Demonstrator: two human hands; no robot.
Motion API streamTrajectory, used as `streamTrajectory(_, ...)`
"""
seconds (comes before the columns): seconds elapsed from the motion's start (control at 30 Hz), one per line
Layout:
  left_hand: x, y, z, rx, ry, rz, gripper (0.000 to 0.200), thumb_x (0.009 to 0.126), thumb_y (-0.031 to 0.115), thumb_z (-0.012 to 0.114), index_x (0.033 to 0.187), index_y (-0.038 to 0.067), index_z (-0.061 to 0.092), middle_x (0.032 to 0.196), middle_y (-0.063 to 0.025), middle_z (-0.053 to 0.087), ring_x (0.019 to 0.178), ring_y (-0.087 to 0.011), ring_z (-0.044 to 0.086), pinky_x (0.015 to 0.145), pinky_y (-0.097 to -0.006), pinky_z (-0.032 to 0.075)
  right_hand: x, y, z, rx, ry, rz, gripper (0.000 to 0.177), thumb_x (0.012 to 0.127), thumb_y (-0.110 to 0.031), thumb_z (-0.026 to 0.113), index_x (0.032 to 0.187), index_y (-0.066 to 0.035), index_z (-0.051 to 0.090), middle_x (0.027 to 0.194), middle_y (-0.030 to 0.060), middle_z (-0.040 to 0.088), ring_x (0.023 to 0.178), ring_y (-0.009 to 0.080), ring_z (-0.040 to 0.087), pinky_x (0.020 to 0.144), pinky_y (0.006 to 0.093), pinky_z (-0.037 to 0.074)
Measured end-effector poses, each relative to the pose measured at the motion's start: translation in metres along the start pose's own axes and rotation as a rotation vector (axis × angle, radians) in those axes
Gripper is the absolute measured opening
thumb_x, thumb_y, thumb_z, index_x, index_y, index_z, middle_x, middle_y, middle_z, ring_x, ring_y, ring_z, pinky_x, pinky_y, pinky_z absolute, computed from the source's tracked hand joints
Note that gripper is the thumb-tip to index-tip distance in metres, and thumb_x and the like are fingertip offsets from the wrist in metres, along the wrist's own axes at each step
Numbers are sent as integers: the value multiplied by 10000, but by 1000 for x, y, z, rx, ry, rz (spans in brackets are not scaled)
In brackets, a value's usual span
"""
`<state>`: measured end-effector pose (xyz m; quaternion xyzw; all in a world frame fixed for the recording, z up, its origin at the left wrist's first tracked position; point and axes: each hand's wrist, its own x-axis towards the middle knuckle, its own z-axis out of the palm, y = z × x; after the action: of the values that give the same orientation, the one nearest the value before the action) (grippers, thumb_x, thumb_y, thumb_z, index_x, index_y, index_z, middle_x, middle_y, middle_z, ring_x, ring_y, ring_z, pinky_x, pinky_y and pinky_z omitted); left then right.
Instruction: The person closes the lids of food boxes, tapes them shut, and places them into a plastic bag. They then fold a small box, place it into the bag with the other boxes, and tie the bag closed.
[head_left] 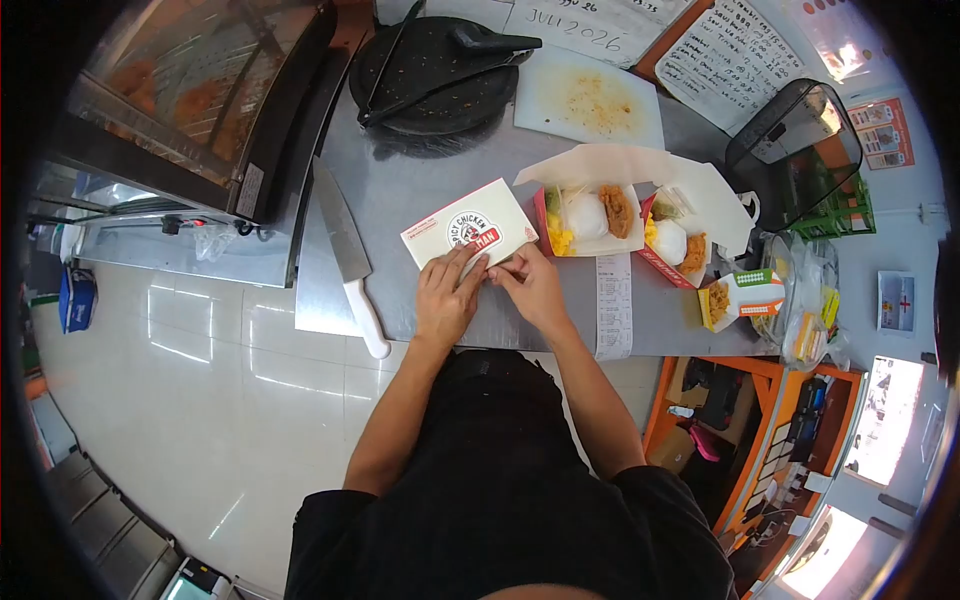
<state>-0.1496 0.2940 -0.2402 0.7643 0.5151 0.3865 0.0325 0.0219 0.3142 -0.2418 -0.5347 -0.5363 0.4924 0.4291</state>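
A closed takeaway box with a white lid, red edging and a printed chicken logo sits on the metal counter before me. My left hand lies over the lid's near part, its fingers stretched across the logo. At the near right corner, my right hand pinches the box's edge with bent fingers. Just right of it stands an open box holding rice, fried chicken and yellow and green food. A second open box with similar food is beside that one. The box's inside is hidden.
A large knife lies left, its white handle past the counter's front edge. A printed receipt hangs over that edge. Behind are a black round pan or lid and a stained cutting board. A small snack box stands right.
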Motion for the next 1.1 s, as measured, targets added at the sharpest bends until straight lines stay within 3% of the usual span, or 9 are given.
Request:
streamTrajectory(0.13,-1,2,2,-16,17,-5,364,810,89,764,1173,113,748,1239,-75,674,1164,-269,630,972,-411,460,2,23,6,119,55,-111,300,838,-39,805,899,-10,513,693,63,635,701,104,673,636,288,538)
streamTrajectory(0.23,-1,-1,4,1,31,11,356,798,103,786,1153,114,758,1204,-66,687,1146,-269,637,969,-409,457,-1,14,6,-84,122,-171,342,823,-85,831,836,-24,495,646,65,589,633,114,635,594,302,512)
streamTrajectory(0.33,3,2,3,11,55,9,336,778,139,815,1110,118,773,1163,-55,703,1118,-257,646,950,-402,455,-6,10,-9,-499,88,-23,361,814,-176,838,795,-37,505,636,94,589,576,202,632,555,346,489)
streamTrajectory(0.53,18,-3,3,90,105,7,186,762,209,849,917,144,771,1081,-25,712,1072,-237,654,900,-396,457,-19,8,-1,-698,174,-164,250,840,-208,759,799,-65,558,689,114,645,624,358,631,550,438,490)
streamTrajectory(0.63,29,-24,-7,154,110,29,197,771,181,844,939,122,761,1084,-39,710,1084,-259,654,905,-420,474,-42,-6,-20,-660,356,-136,196,840,-177,749,840,-65,588,871,115,687,820,342,665,658,446,510)
streamTrajectory(0.77,48,-66,-28,158,65,92,194,808,113,799,986,70,734,1115,-96,699,1083,-313,651,932,-455,487,-73,5,-84,-960,527,-174,230,875,-197,709,1037,-49,642,1220,143,632,1159,357,577,897,493,464)
streamTrajectory(0.9,59,-18,4,-68,148,-162,204,874,111,734,1056,23,710,1126,-149,689,1013,-321,650,869,-404,519,-84,32,-124,-1093,484,-39,451,950,-281,611,1328,-36,580,1471,144,506,1363,384,437,1069,591,340)
streamTrajectory(1.0,72,55,60,-495,-45,-589,391,901,184,718,1203,-58,662,1071,-209,696,790,-293,689,765,-402,554,-79,41,-129,-1213,382,39,577,986,-364,548,1463,-46,482,1573,129,409,1454,376,339,1132,640,252)
streamTrajectory(1.1,79,80,97,-369,-133,-524,462,885,167,717,1264,-80,627,1090,-221,701,730,-289,697,718,-393,562,-79,49,-126,-1215,339,93,649,1011,-421,487,1541,-59,395,1641,112,313,1522,356,235,1178,667,152)
